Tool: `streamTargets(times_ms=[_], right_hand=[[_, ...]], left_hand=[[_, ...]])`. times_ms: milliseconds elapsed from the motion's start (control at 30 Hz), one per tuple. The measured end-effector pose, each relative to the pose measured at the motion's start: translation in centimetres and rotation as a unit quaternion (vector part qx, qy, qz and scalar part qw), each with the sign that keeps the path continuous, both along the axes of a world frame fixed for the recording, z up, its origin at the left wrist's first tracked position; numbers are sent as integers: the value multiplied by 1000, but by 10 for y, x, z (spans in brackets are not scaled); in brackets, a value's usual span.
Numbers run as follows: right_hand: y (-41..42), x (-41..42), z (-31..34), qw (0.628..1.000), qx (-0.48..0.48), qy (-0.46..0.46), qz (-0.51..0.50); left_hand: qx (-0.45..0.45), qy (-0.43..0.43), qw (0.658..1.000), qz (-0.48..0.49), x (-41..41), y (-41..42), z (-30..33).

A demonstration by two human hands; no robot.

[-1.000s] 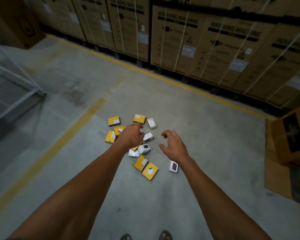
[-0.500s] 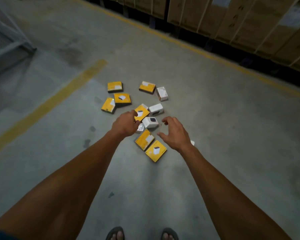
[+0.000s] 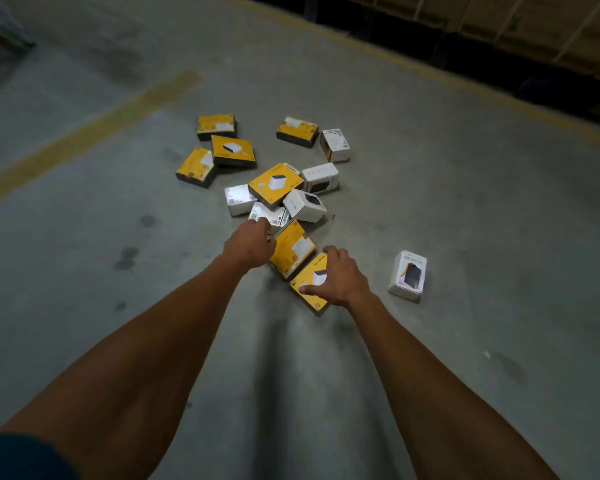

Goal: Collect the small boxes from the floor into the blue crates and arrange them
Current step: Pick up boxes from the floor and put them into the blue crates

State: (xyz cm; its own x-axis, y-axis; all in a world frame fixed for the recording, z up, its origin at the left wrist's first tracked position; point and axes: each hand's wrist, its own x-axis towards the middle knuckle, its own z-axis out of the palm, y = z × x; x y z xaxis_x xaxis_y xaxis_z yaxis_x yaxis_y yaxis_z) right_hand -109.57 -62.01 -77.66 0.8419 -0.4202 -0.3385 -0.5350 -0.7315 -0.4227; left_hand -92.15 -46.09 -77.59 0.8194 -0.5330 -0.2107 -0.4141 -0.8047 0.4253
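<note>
I'm at the pick-up step: my right hand [image 3: 340, 276] spreads loosely over the nearest yellow box [image 3: 309, 284] on the floor [image 3: 84, 271], my left hand [image 3: 248, 242] reaches a white box [image 3: 267, 213], grip unclear through blur, so next I must close and lift.

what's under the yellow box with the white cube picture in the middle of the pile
The yellow box lies tilted on white boxes: one shows at its left, another below it. What lies beneath its middle is covered.
</note>
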Motion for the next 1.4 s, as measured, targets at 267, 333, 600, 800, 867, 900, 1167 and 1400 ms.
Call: streamTargets(times_ms=[267,333,600,800,867,900,1167,1400], right_hand=[[-6,20,-102,993,-80,88,6],[-3,16,-117,990,-96,102,10],[-7,10,-105,993,-56,81,-63],[-29,17,-76,844,443,-46,-298],[-36,13,-52,710,603,-140,-335],[-40,12,-38,645,665,-185,-328],[-36,7,109,495,796,-277,-212],[-23,-18,287,467,816,-274,-201]], left_hand=[[46,50,997,39,19,-33,-85],[38,80,995,52,20,-38,-93],[37,135,987,85,7,-36,-92],[-210,289,903,239,19,-28,-57],[-321,336,842,276,16,-28,-27],[-368,350,814,281,15,-28,-9],[-519,348,771,126,-11,-26,149],[-537,404,733,100,-44,-5,322]])
